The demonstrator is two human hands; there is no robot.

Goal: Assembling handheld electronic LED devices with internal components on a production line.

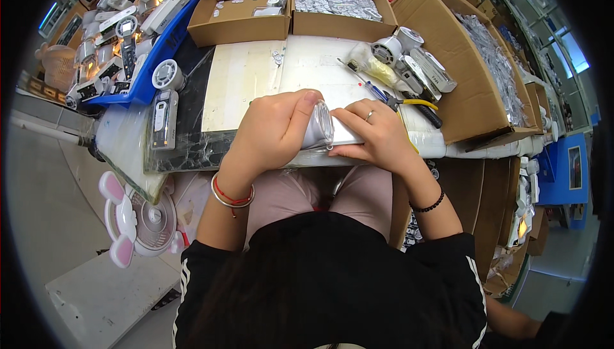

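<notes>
A white fan point(153, 216) with pink ears is at lower left, a blue panel point(558, 173) far right.

Person's in a blk tee point(332, 285) w/ wht slv stripes point(183, 280), lt pink trousers point(278, 197); red cord point(234, 203) + silvery bangle point(217, 199) L, blk beads point(430, 207) + ring point(369, 115) R.

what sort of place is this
Probably an assembly workshop: a blue basket heaped with white devices, cardboard boxes holding small parts, and a yellow-handled hand tool on the workbench.
</notes>
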